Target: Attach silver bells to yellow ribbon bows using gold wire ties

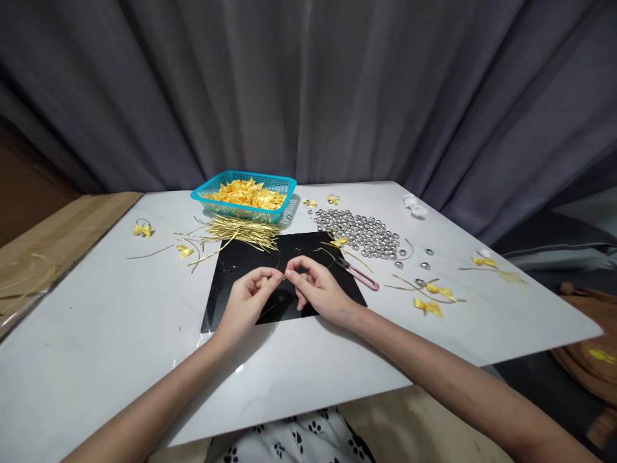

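Note:
My left hand [248, 299] and my right hand [315, 286] meet over a black mat [241, 263] on the white table [120, 334]. The fingertips of both pinch a small yellow piece with a thin gold wire [281, 270] between them. Just right of my right hand lie pink-handled scissors [361, 276]. A yellow bow [339, 242] rests at the mat's far right corner. What exactly sits between my fingertips is too small to make out.
A teal basket [245, 209] of yellow ribbon pieces stands at the back, with a bundle of gold wires [241, 231] in front of it. Silver beads [359, 231] are heaped at the back right. Finished yellow bows [429, 307] lie on the right, another yellow bow [143, 229] on the left.

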Action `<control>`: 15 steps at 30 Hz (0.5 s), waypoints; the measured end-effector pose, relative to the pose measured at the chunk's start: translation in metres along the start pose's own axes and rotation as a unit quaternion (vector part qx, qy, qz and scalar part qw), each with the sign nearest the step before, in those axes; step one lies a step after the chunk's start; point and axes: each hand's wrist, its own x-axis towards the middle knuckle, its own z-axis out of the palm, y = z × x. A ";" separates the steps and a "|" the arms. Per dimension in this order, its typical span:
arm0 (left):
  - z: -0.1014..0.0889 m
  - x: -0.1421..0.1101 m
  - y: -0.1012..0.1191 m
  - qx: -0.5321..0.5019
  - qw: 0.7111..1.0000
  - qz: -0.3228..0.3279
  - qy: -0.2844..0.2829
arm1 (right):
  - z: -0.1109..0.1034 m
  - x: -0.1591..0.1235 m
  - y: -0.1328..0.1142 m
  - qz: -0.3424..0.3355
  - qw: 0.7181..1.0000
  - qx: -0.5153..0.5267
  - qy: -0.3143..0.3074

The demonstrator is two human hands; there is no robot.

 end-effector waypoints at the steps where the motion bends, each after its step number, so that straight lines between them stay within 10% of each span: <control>1: 0.000 0.000 0.000 -0.003 1.000 -0.003 -0.002 | 0.000 0.000 0.000 0.000 1.000 0.001 -0.001; 15: 0.001 0.000 -0.003 0.007 1.000 -0.007 -0.012 | -0.001 0.000 -0.001 0.010 1.000 0.008 0.001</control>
